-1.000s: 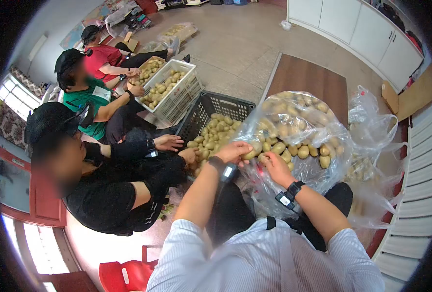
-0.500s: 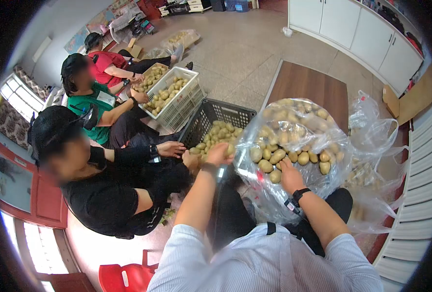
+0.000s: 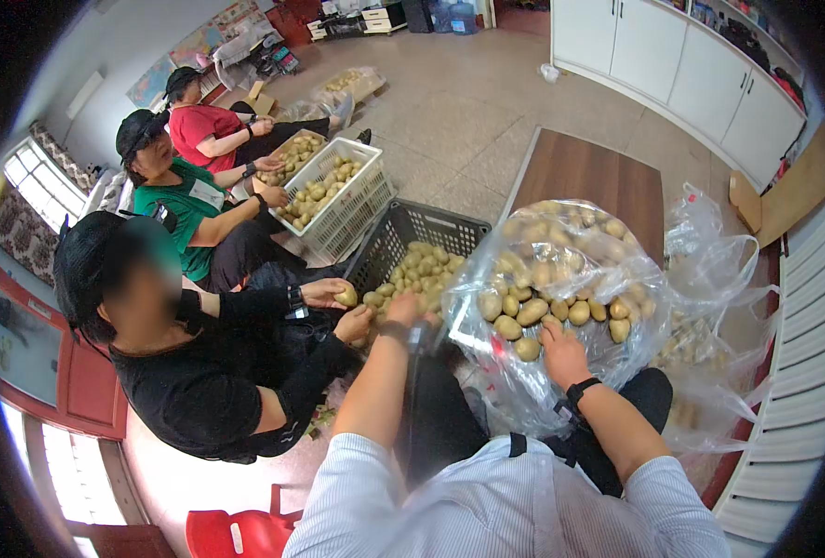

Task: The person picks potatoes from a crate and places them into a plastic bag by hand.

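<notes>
My left hand (image 3: 407, 312) is over the near edge of the potatoes in the black crate (image 3: 431, 223). It is blurred, and whether its fingers hold anything cannot be made out. My right hand (image 3: 561, 353) lies at the front of the clear plastic bag (image 3: 608, 353), its fingers apart and its fingertips beside the potatoes (image 3: 531, 312). The bag is open toward me, and its clear film covers the potatoes at the back. Just left of the crate, a co-worker's hand holds a potato (image 3: 346, 295).
Three people sit along the left, the nearest in black (image 3: 199, 381). Beyond the black crate stands a white crate (image 3: 357, 200) of potatoes. A brown board (image 3: 589, 167) lies behind the bag, more plastic bags (image 3: 710, 279) lie right, and a red chair (image 3: 236, 530) is at bottom left.
My left hand has moved from the bag to the black crate and lost sight of its potato. My right hand has drawn apart from it and opened beside the bagged potatoes. The nearest co-worker's hands have separated.
</notes>
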The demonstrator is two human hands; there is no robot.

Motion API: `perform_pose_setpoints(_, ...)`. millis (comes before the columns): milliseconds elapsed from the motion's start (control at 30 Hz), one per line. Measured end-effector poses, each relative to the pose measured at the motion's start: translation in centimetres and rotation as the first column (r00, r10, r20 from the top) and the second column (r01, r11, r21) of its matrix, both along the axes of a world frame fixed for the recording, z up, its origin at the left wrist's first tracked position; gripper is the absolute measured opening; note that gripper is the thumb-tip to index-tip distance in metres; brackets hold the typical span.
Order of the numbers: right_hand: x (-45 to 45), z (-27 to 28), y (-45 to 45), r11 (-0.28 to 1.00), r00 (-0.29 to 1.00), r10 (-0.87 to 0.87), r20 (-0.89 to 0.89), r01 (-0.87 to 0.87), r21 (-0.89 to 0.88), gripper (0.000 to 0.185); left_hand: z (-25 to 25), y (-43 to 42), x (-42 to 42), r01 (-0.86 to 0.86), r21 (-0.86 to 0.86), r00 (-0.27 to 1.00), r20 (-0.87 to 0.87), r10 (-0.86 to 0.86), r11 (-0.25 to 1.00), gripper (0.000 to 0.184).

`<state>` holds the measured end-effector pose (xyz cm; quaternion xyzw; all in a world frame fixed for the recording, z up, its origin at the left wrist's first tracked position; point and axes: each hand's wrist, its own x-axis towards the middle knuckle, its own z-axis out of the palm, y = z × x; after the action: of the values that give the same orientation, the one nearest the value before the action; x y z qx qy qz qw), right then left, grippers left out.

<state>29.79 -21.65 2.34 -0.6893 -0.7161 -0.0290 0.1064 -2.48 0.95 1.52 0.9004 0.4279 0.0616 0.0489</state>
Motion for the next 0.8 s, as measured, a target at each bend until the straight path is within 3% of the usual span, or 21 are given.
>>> perform_pose_setpoints(67,0.1,0.2,-0.3,0.996,0.998,-0.051,-0.029,0.049,-0.077,0.024,0.8,0.0,0.5,-0.047,-0.033,0.999,0.013,0.047,0.998,0.019)
perform_pose_setpoints(100,0.2,-0.2,-0.3,0.996,0.998,-0.05,-0.028,0.048,-0.072,0.024,1.0,0.5,0.8,-0.161,-0.177,0.98,-0.146,0.136,0.971,0.029)
perform_pose_setpoints(167,0.5,-1.0,-0.5,0.992,0.992,-0.121,-0.04,0.119,-0.051,0.025,1.4,0.8,1.1,-0.293,-0.292,0.929,-0.311,0.199,0.91,0.043)
perform_pose_setpoints(200,0.6,-1.2,-0.6,0.992,0.992,-0.119,-0.04,0.117,-0.044,0.025,1.2,0.8,1.1,-0.349,-0.31,0.915,-0.317,0.25,0.884,0.046)
perform_pose_setpoints(300,1.0,-1.5,-0.7,0.994,0.992,-0.109,-0.068,0.111,0.02,0.023,0.6,1.1,0.8,-0.395,-0.318,0.893,-0.353,0.279,0.862,0.045)
perform_pose_setpoints(433,1.6,-1.6,-0.5,0.988,0.987,-0.147,-0.068,0.142,-0.061,0.026,-1.1,0.9,-0.2,-0.364,-0.279,0.917,-0.275,0.29,0.889,0.033)
perform_pose_setpoints(500,1.5,-1.1,-0.4,0.979,0.984,-0.165,-0.062,0.156,-0.127,0.028,-2.1,0.8,-1.0,-0.255,-0.131,0.948,-0.229,0.22,0.958,0.019)
perform_pose_setpoints(600,1.0,-0.4,-0.5,0.962,0.974,-0.223,-0.045,0.212,-0.174,0.015,-8.1,3.2,-2.2,-0.192,-0.108,0.953,-0.256,0.159,0.976,0.02)
perform_pose_setpoints(667,1.5,-1.5,-0.3,0.971,0.975,-0.212,-0.074,0.201,-0.132,0.034,-14.6,6.0,-3.1,-0.249,-0.21,0.928,-0.332,0.171,0.945,0.027)
perform_pose_setpoints(700,1.6,-1.6,-0.4,0.973,0.977,-0.198,-0.075,0.186,-0.135,0.034,-17.0,7.0,-3.4,-0.264,-0.241,0.919,-0.357,0.168,0.934,0.033)
perform_pose_setpoints(800,1.6,-1.6,-0.6,0.98,0.984,-0.159,-0.08,0.148,-0.131,0.036,-5.3,3.1,-1.5,-0.396,-0.388,0.878,-0.425,0.22,0.832,0.031)
